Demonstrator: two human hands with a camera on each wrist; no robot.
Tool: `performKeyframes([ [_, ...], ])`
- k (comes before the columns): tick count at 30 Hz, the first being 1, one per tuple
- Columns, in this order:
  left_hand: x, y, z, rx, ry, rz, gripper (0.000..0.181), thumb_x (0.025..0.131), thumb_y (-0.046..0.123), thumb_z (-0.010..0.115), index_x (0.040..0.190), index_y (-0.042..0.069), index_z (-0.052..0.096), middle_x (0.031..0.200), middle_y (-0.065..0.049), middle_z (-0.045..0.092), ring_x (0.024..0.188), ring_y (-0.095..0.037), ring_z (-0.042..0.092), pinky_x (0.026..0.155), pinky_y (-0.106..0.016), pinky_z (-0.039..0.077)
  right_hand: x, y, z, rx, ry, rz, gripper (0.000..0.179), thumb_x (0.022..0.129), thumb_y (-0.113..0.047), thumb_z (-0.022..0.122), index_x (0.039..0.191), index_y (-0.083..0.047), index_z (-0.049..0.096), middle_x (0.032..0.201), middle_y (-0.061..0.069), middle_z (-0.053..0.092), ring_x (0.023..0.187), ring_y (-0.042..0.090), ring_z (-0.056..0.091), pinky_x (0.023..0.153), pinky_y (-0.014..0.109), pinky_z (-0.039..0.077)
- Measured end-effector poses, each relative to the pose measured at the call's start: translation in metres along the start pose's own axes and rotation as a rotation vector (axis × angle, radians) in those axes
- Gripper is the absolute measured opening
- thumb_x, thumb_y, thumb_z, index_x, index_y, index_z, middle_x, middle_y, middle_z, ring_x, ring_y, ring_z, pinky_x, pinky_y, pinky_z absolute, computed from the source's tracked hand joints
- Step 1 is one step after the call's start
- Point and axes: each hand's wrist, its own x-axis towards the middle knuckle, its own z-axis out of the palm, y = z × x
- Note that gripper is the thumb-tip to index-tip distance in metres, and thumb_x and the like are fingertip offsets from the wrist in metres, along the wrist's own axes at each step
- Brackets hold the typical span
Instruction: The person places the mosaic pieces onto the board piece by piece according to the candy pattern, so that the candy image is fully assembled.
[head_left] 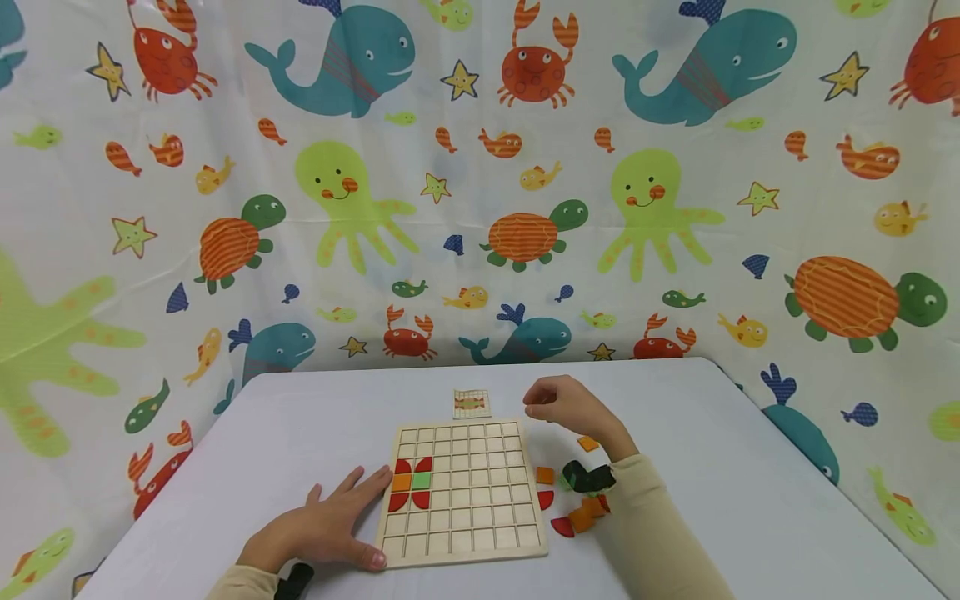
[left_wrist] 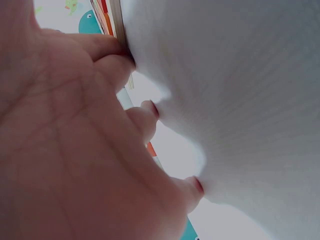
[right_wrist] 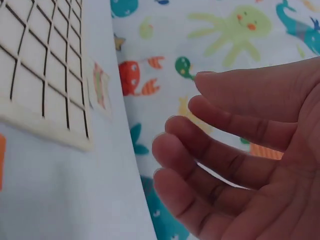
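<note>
A wooden grid board [head_left: 472,517] lies on the white table. On its left side sit an orange square [head_left: 402,482], a green square [head_left: 422,480] and several red quarter-round pieces [head_left: 398,502] around them. My left hand [head_left: 326,521] rests on the table with spread fingers, its thumb and fingertips at the board's left edge. Above the table, beyond the board's far right corner, is my right hand [head_left: 573,408]. The right wrist view shows its fingers [right_wrist: 220,160] loosely bent with nothing between them. A small patterned card [head_left: 471,403] lies behind the board.
Right of the board lie loose pieces: an orange square [head_left: 545,475], a red quarter-round piece [head_left: 562,527] and several others, partly hidden by the right sleeve [head_left: 660,525]. A curtain [head_left: 450,225] with sea animals hangs behind the table [head_left: 765,500].
</note>
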Motion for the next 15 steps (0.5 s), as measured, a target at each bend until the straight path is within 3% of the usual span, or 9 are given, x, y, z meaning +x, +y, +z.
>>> performKeyframes([
  [8,0.000,0.001,0.000,-0.001,0.002,-0.009,0.119,0.074,0.048,0.096,0.169,0.014,0.033,0.174,-0.013,0.030,0.160,-0.048,0.010,0.114,-0.084,-0.005,-0.008,0.023,-0.024,-0.063,0.010,0.085,0.023,0.102,-0.015,0.074,0.119,0.001,0.074,0.109,0.007,0.073,0.103,0.027,0.066,0.096,0.051,0.058],
  [15,0.001,-0.001,0.001,0.003,0.005,-0.010,0.119,0.074,0.050,0.096,0.169,0.013,0.034,0.174,-0.014,0.030,0.160,-0.048,0.011,0.114,-0.084,-0.005,-0.014,0.040,-0.033,-0.088,-0.004,0.158,0.027,0.101,-0.011,0.073,0.122,0.005,0.071,0.111,0.013,0.072,0.099,0.029,0.066,0.093,0.050,0.059],
])
